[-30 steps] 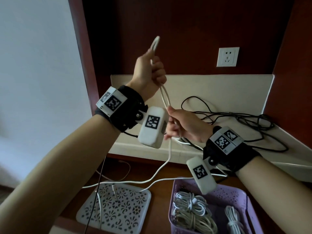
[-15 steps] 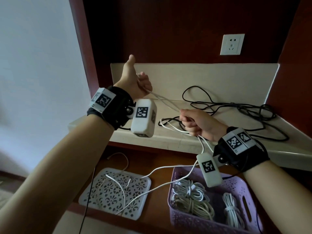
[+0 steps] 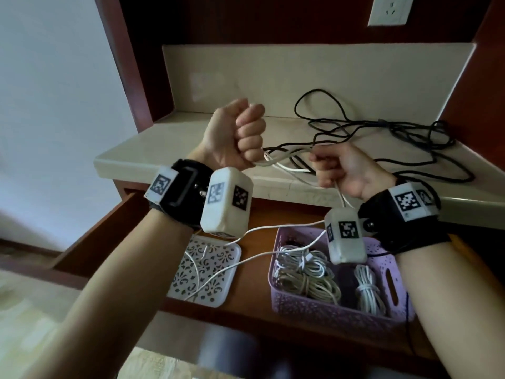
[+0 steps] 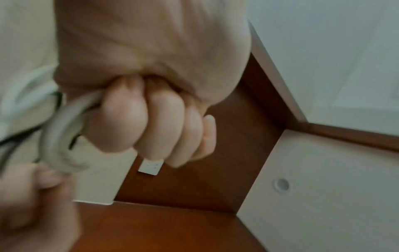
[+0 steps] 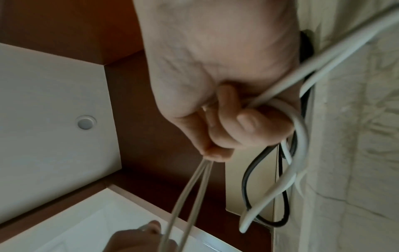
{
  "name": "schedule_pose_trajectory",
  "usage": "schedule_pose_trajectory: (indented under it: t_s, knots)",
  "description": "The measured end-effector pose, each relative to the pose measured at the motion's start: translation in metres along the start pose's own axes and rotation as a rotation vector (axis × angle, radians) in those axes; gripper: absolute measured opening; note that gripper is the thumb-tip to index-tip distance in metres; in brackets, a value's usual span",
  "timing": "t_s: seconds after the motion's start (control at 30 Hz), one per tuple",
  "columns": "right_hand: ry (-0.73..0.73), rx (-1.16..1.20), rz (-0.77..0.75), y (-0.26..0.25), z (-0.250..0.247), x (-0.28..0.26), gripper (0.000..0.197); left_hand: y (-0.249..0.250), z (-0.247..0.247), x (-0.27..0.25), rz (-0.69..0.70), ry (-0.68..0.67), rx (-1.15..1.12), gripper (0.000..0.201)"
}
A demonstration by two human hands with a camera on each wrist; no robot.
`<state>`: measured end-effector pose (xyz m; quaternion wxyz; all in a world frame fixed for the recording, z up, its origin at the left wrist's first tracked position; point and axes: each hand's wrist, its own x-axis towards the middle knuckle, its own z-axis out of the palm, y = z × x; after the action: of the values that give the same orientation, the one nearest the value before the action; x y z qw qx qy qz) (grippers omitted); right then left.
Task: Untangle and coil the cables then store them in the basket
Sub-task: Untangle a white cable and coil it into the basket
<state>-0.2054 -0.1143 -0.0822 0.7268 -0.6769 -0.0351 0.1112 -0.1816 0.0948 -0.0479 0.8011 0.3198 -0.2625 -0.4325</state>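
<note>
Lowered since earlier, left hand [image 3: 235,138] and right hand [image 3: 344,170] both clench the white cable [image 3: 284,157]; basket [image 3: 328,315] holds coils, black cable [image 3: 382,132] remains tangled.

A white perforated tray [image 3: 207,272] lies flat on the reddish wooden shelf [image 3: 254,294] below the pale counter [image 3: 175,140]. A white wall socket [image 3: 389,9] sits on the dark wood panel above the counter's cream backsplash [image 3: 273,75].

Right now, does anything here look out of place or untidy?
Yes. The white cable held between the left hand and right hand trails loose over the white tray, and a black cable lies tangled on the shelf.
</note>
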Motion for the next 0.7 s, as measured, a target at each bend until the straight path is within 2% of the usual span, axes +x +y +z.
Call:
schedule_pose_trajectory:
  t_s: [0.07, 0.13, 0.27, 0.33, 0.43, 0.53, 0.6, 0.67, 0.7]
  knots:
    - [0.029, -0.064, 0.032, -0.002, 0.002, 0.000, 0.032, -0.016, -0.005, 0.003, -0.083, 0.029, 0.259, 0.043]
    - [0.049, -0.105, 0.031, -0.003, 0.006, 0.002, 0.031, -0.030, 0.000, 0.007, -0.231, 0.145, 0.510, 0.046]
    - [0.078, -0.210, -0.033, 0.001, 0.015, -0.001, 0.029, -0.039, -0.009, 0.007, -0.465, 0.157, 0.711, 0.069]
    - [0.056, -0.292, -0.063, 0.004, 0.016, -0.004, 0.031, -0.035, -0.017, 0.002, -0.535, 0.124, 0.733, 0.076]
    - [-0.009, -0.441, -0.097, 0.007, 0.013, -0.008, 0.039, -0.014, -0.024, -0.012, -0.493, 0.118, 0.696, 0.071]
    - [-0.094, -0.590, -0.111, 0.007, 0.011, -0.010, 0.040, 0.013, -0.023, -0.031, -0.312, 0.207, 0.677, 0.060]
    - [-0.131, -0.673, -0.119, 0.006, 0.012, -0.008, 0.039, 0.025, -0.020, -0.039, -0.231, 0.318, 0.687, 0.058]
    - [-0.138, -0.767, -0.151, 0.005, 0.015, -0.003, 0.040, 0.033, -0.022, -0.045, -0.215, 0.387, 0.675, 0.055]
    - [-0.124, -0.821, -0.177, 0.005, 0.016, 0.000, 0.041, 0.037, -0.025, -0.048, -0.245, 0.341, 0.630, 0.051]
